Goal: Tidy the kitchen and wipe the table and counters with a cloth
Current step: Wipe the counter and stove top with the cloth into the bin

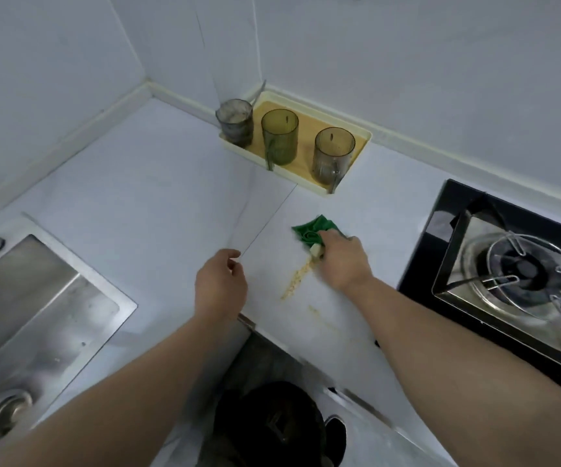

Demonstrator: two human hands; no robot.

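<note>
Cloth (309, 230), green and bunched into folds, lies on the pale table (157, 203) between the tray (307, 129) of three cups (279, 138) and the stove (514, 264). The right hand (343, 261) grips its near edge with curled fingers and presses it down on the surface. A trail of yellowish crumbs or smear (295, 281) runs from under that hand toward the front edge of the table, with fainter traces nearer the edge. A small pale lump sits at the fingertips; whether it is part of the cloth or a scrap of food cannot be told.

The left hand (220, 284) hovers just above the table beside the trail, its fingers loosely curled and holding nothing.

Judging by its folds, the cloth is soft, light and limp, so it will crumple rather than slide as a flat pad. It should work best gathered under the palm, with the fingers spread over the top to keep a broad face on the table. The crumbs look dry and loose, likely to scatter if pushed fast. A steady pull toward the front edge, with the free hand cupped there to catch them, seems the safer way. The sink (36, 298) lies well apart on the left.
</note>
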